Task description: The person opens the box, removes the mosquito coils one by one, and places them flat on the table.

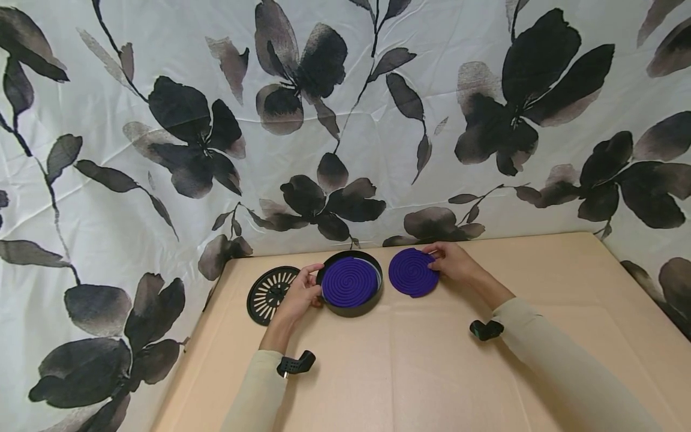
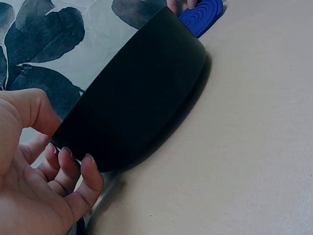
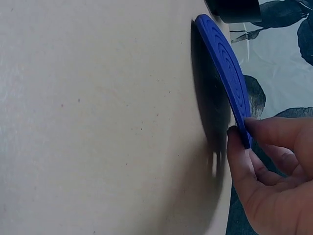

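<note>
A round black tin point(image 1: 351, 312) stands near the back of the table, tipped in the left wrist view, with a purple spiral mosquito coil point(image 1: 349, 282) lying in it. My left hand point(image 1: 298, 294) grips the tin's left side, thumb at the rim and fingertips low on the wall. To the right of the tin, my right hand point(image 1: 453, 262) pinches a second purple mosquito coil point(image 1: 412, 273) by its edge between thumb and finger. That coil point(image 3: 226, 73) is tilted, its shadow falling on the table beside it.
Left of the tin lies a round black slotted lid point(image 1: 264, 294), partly covered by the left hand. A floral cloth point(image 1: 432, 36) hangs behind the table's back edge. The beige tabletop point(image 1: 399, 372) stretches in front of the hands.
</note>
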### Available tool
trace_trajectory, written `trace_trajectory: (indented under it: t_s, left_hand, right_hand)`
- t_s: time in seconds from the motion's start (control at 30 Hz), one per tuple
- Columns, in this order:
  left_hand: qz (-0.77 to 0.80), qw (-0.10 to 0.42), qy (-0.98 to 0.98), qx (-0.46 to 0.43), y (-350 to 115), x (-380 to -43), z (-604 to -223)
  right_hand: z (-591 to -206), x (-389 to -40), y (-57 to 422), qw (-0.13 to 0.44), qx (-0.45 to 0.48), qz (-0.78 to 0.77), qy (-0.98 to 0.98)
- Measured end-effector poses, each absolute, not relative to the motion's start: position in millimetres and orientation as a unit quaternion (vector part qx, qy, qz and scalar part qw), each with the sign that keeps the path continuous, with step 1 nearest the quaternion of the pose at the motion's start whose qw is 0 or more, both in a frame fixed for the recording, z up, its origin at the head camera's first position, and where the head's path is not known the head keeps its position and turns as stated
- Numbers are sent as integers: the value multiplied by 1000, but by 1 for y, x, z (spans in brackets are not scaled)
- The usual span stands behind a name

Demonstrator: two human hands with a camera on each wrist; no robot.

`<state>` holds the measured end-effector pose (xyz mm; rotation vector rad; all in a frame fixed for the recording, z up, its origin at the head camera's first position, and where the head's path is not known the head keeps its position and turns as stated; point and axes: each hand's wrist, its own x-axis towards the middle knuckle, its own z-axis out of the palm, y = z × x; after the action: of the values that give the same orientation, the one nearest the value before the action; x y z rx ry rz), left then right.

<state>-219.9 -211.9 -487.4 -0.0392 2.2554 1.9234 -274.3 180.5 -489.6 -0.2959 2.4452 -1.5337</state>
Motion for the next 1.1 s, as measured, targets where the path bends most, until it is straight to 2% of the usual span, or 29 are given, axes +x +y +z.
trace_trajectory:
  t_s: [0.33, 0.63, 0.93, 1.1]
  left_hand:
    - [648, 90, 756, -16, -211, -220, -487]
    - [642, 89, 761, -20, -212, -221, -488]
    - [648, 110, 753, -21, -214, -224, -486]
    - [650, 124, 749, -13, -212, -220, -472]
  right_hand:
    - [-491, -274, 183, 113, -111, -517, 841]
    - [-483, -271, 184, 79, -148, -421, 891]
    - [-468, -266, 176, 84, -136, -440, 884]
    - [-462, -265, 171, 89, -141, -448, 878]
